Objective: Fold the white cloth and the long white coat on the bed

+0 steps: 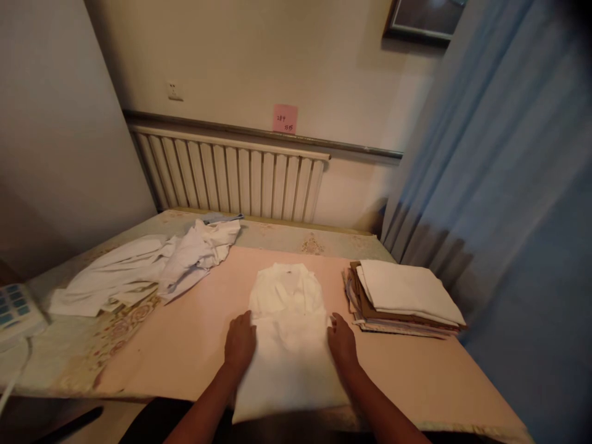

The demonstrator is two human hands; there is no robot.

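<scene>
A white collared shirt point(290, 333) lies in front of me with its collar toward the wall. Its sides are folded into a narrow shape, and its lower end reaches the near table edge. My left hand point(241, 339) grips the shirt's left side, fingers curled at the edge about midway up. On the opposite side my right hand point(342, 339) is closed on the right edge at about the same height. Both sets of fingertips are partly hidden by the cloth and the hands. Under the shirt is a pink cloth point(194, 345).
To the right stands a stack of folded garments point(407, 290), a white one on top. Crumpled white clothes point(134, 271) lie at the left, near a white device with buttons point(18, 311). A radiator point(231, 172) runs behind the table, and a blue curtain point(499, 185) hangs at right.
</scene>
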